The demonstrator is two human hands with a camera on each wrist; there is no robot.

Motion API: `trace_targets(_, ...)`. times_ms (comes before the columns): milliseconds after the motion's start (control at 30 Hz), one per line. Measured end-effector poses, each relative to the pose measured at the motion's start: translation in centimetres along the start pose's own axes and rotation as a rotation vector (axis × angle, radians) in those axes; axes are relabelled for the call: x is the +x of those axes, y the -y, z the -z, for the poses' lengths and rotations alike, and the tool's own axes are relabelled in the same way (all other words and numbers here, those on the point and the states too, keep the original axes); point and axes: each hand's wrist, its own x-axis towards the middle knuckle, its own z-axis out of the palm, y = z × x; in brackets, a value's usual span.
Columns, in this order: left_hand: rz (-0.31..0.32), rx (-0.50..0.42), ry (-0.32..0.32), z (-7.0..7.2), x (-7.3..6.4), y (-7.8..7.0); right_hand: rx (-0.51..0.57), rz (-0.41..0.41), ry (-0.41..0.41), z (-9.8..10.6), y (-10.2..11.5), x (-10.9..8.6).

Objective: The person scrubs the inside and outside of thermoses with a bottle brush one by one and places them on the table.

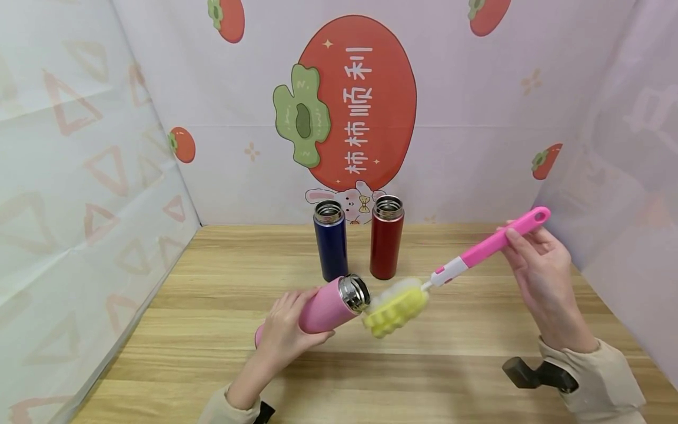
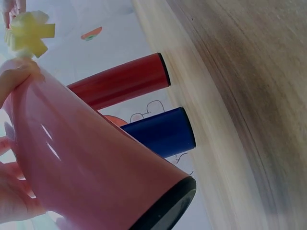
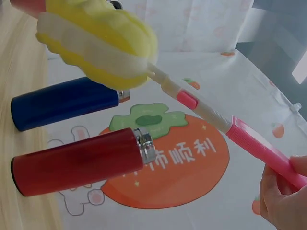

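Observation:
My left hand (image 1: 288,327) grips a pink thermos bottle (image 1: 325,306), tilted with its bare steel mouth facing right and up. In the left wrist view the bottle's dark base (image 2: 168,208) points down toward the table. My right hand (image 1: 545,274) holds a bottle brush (image 1: 492,244) by its pink handle. The brush's yellow and white sponge head (image 1: 397,309) is just outside the pink bottle's mouth; whether they touch is unclear. Behind them stand a blue thermos bottle (image 1: 332,241) and a red thermos bottle (image 1: 386,238), both upright without lids.
The wooden table (image 1: 212,282) runs back to a white printed backdrop (image 1: 450,118) with a large persimmon picture. Cloth walls (image 1: 79,176) stand at the left and right sides. The blue and red bottles are near the table's back edge.

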Motion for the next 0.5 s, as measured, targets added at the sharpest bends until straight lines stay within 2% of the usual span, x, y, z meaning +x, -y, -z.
trace_targets(233, -0.029, -0.038, 0.007, 0.05, -0.15, -0.14, -0.054, 0.035, -0.075, 0.05, -0.06, 0.35)
trace_targets(400, -0.054, -0.070, 0.031, -0.01, -0.27, -0.23, 0.008, 0.069, -0.139, 0.10, -0.29, 0.73)
trace_targets(500, -0.036, -0.107, 0.045, -0.01, -0.30, -0.22, 0.053, 0.094, -0.160, 0.14, -0.46, 0.96)
